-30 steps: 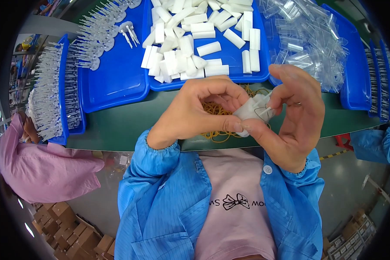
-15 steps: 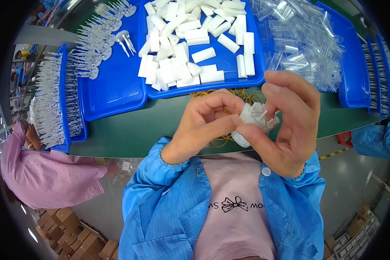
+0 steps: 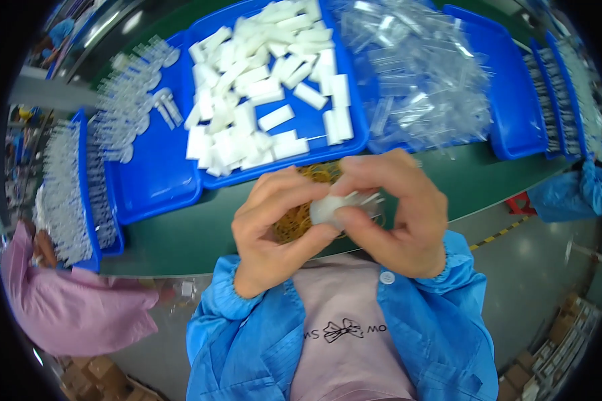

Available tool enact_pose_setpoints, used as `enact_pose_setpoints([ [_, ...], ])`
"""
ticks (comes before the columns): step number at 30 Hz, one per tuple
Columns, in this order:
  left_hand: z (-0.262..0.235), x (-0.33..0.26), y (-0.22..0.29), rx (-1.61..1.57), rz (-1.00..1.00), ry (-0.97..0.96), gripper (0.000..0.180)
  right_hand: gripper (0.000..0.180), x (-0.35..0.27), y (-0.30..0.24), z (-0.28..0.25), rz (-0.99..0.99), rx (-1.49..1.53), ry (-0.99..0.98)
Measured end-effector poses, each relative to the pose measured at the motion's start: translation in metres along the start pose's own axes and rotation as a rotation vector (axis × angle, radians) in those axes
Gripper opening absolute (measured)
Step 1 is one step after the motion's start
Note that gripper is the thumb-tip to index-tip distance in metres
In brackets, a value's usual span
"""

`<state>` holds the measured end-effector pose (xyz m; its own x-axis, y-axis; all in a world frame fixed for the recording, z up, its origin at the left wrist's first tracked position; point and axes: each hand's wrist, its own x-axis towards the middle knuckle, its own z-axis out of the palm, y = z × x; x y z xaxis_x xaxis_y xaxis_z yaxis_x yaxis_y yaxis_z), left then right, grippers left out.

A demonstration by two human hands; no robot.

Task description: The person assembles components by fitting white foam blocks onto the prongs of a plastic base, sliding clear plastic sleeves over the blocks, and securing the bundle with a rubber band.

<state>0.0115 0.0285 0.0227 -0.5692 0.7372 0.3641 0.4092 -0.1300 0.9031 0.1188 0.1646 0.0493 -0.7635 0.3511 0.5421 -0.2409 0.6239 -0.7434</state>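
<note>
A small white plastic part (image 3: 326,210) with a rounded body and thin prongs is held between both hands, over the near edge of the green table. My left hand (image 3: 267,224) pinches its rounded side between thumb and fingers. From the other side, my right hand (image 3: 408,217) grips it by thumb and fingertips, with the prongs poking out toward that palm. Fingers cover much of the part. Beneath the hands lies a heap of yellow rubber bands (image 3: 289,226), partly hidden.
Beyond the hands, a blue tray (image 3: 281,159) carries white blocks (image 3: 275,118). Clear plastic pieces (image 3: 428,93) fill another tray to its right. White pronged parts (image 3: 117,110) stand at the left, near upright blue bins (image 3: 90,194). A person in a pink sleeve (image 3: 80,301) is at far left.
The white part has turned, its prongs now pointing right rather than up, and both hands have shifted left and closed in around it. The whole view has swung, uncovering more rubber bands.
</note>
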Motion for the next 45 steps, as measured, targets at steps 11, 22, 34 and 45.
enact_pose_setpoints([
  [11, -0.009, -0.005, -0.002, -0.385, -0.363, 0.066, 0.023, 0.024, 0.017, 0.012, -0.066, -0.038, -0.442, 0.119],
  [22, -0.012, -0.004, -0.002, -0.064, -0.187, 0.121, 0.025, 0.035, 0.024, 0.068, -0.082, 0.148, -1.181, -0.064],
  [34, -0.016, 0.01, -0.003, 0.38, 0.12, 0.164, 0.029, 0.018, 0.029, 0.074, -0.086, 0.124, -1.094, -0.081],
  [45, -0.018, 0.013, 0.004, 0.491, 0.259, 0.121, 0.031, 0.02, 0.032, 0.002, -0.044, 0.043, -0.097, -0.125],
])
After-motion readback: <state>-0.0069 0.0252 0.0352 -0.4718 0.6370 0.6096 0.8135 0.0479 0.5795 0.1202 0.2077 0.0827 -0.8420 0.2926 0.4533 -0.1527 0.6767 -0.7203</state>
